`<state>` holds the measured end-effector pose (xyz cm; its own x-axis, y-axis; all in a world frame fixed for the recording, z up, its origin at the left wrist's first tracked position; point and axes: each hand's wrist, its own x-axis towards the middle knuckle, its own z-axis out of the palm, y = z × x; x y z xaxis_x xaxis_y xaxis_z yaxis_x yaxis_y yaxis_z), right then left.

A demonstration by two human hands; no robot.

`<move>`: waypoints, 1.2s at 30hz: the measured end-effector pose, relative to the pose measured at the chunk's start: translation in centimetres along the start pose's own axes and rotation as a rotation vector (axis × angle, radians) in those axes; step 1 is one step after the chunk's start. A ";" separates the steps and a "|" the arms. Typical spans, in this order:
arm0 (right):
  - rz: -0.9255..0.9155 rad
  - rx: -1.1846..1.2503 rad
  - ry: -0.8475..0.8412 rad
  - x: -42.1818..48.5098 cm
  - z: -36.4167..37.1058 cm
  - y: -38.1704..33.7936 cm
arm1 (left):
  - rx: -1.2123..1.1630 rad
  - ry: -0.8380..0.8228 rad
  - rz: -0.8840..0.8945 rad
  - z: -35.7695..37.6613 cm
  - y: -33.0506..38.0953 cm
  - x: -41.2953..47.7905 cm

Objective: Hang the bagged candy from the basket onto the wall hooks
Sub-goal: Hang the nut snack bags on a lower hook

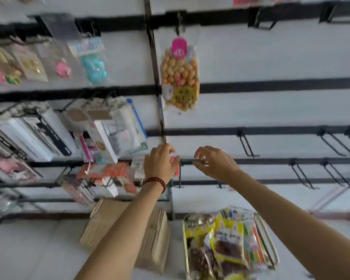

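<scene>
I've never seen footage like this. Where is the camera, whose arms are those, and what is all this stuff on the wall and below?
There is no machine here. A person wears one wide-angle camera on the head, so you see their own two arms reaching up to a shop wall. The left hand, with a bead bracelet at the wrist, grips a red-edged packet, which is mostly hidden behind it. The right hand seems to pinch the black rail beside it, but blur hides the detail. Higher up, one candy bag already hangs on the wall. Empty hooks stick out to the right. Below, a basket holds more bagged snacks, and cardboard boxes sit left of it. Other goods hang on the left.
</scene>
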<state>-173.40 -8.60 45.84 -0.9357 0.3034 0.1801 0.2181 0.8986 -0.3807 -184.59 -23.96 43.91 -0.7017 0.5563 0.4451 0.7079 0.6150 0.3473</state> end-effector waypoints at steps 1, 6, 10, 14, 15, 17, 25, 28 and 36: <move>-0.003 -0.018 -0.014 -0.9 1.2 0.5 | 0.011 -0.033 0.012 1.1 -0.1 -1.3; -0.007 -0.096 -0.035 -5.5 6.7 3.4 | 0.038 -0.194 0.034 5.9 -0.3 -7.7; 0.061 -0.092 -0.133 -9.2 10.9 6.3 | 0.061 -0.329 -0.017 9.4 -1.0 -12.5; 0.185 -0.115 -0.224 -12.9 15.0 9.2 | 0.068 -0.479 -0.063 12.6 -1.9 -17.3; 0.224 -0.113 -0.247 -13.8 15.9 10.0 | 0.073 -0.509 -0.069 13.4 -2.1 -18.3; 0.302 -0.088 -0.264 -15.2 17.8 11.3 | 0.086 -0.559 -0.102 15.1 -2.4 -20.0; 0.491 -0.113 -0.338 -18.7 24.3 16.7 | 0.108 -0.697 -0.175 22.9 -3.1 -24.8; 0.521 -0.124 -0.347 -20.6 26.5 18.6 | 0.126 -0.743 -0.156 25.4 -3.8 -26.5; 0.522 -0.137 -0.440 -24.2 31.1 21.8 | 0.162 -0.797 -0.102 30.6 -5.9 -27.1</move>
<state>-154.65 -6.16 5.00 -0.7177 0.5764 -0.3907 0.6763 0.7106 -0.1941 -172.21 -25.58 4.47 -0.6519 0.6859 -0.3234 0.6599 0.7232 0.2036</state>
